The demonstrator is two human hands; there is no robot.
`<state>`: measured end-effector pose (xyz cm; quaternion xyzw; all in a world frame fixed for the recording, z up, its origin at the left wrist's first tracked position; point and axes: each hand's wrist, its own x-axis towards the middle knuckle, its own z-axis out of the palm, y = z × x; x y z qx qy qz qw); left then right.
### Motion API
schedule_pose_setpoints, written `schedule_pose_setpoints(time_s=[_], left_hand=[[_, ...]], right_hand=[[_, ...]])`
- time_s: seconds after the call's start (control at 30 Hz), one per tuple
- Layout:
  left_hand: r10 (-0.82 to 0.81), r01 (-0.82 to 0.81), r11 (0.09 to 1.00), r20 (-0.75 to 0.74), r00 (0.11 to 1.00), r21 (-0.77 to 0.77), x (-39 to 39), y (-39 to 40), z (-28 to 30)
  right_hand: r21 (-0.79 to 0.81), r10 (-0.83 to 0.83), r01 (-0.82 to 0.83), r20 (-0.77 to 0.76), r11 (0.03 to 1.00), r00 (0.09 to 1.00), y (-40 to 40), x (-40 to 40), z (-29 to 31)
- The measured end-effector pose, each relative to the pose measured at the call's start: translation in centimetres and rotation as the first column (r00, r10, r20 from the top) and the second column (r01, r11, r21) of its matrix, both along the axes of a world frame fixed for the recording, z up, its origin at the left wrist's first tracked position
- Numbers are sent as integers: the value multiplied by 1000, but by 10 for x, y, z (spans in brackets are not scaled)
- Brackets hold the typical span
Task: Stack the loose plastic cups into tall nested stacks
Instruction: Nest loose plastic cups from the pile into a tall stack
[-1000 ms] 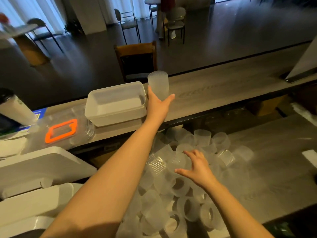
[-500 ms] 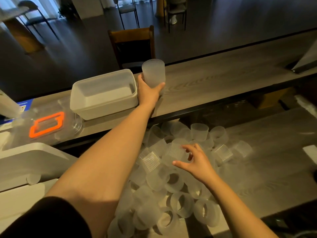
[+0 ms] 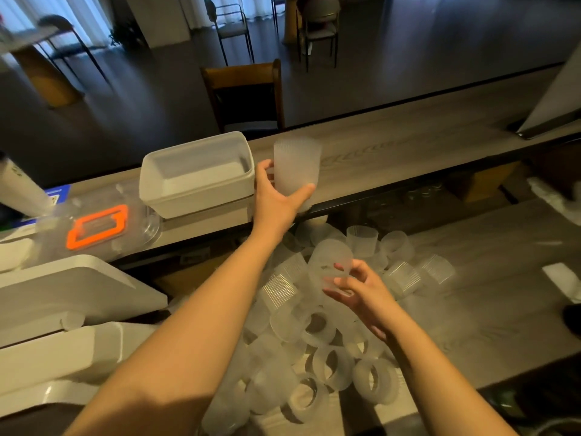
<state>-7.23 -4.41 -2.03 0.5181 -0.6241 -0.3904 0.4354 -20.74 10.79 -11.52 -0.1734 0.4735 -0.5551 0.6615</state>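
While my left hand (image 3: 276, 196) wraps its grip around the lower part of a ribbed frosted cup stack (image 3: 297, 166) standing upright on the raised ledge (image 3: 408, 152), just beside a white tub (image 3: 195, 174), my right hand (image 3: 361, 291) pinches a single loose cup (image 3: 330, 262) with fingertips at its rim, lifted just above the heap. I cannot tell how many cups the ledge piece already nests. The heap of loose cups (image 3: 314, 341) lies scattered on the lower desk (image 3: 487, 309), most on their sides, some upright at the far edge. I judge the step as feeding: one cup picked, the stack steadied to receive it. Next I need to turn the cup mouth-up, carry it over the stack and seat it straight, since thin plastic walls jam if tilted.
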Motion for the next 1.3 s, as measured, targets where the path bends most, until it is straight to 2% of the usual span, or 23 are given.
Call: schedule_pose_setpoints(time_s=[0.1, 0.2, 0.27, 0.47, 0.53, 0.7, 0.87, 0.93, 1.03, 1.1, 1.3], left_hand=[[-10, 10, 1000, -2, 1000, -9, 14, 22, -6], [40, -40, 999, -38, 998, 1, 30, 37, -11], [50, -49, 999, -41, 998, 6, 41, 47, -15], [75, -66, 994, -112, 991, 82, 78, 71, -28], [82, -68, 991, -122, 989, 117, 92, 77, -34], [24, -16, 982, -41, 999, 186, 128, 94, -44], [-117, 117, 969, -14, 993, 217, 168, 114, -54], [-210, 193, 950, 43, 977, 245, 183, 122, -58], [-324, 277, 927, 168, 931, 252, 200, 133, -60], [-377, 323, 913, 210, 902, 250, 208, 141, -58], [-488, 435, 870, 287, 824, 231, 230, 156, -52]], right_hand=[[12, -91, 90, 168, 996, 982, 1, 9, 8], [83, -231, 217, 240, 973, 943, -2, 13, 14], [94, -273, 256, 339, 962, 900, -2, 14, 19], [141, -251, 208, 588, 968, 769, 14, 25, 30], [165, -279, 226, 610, 960, 741, 19, 32, 30], [213, -353, 296, 333, 931, 874, 29, 53, 34], [140, -357, 329, 357, 934, 863, 44, 70, 46], [98, -337, 323, 320, 941, 885, 50, 79, 51], [3, -289, 290, 86, 957, 954, 57, 91, 57], [-83, -275, 271, -38, 959, 961, 60, 101, 60], [-217, -225, 143, -417, 966, 881, 72, 131, 66]])
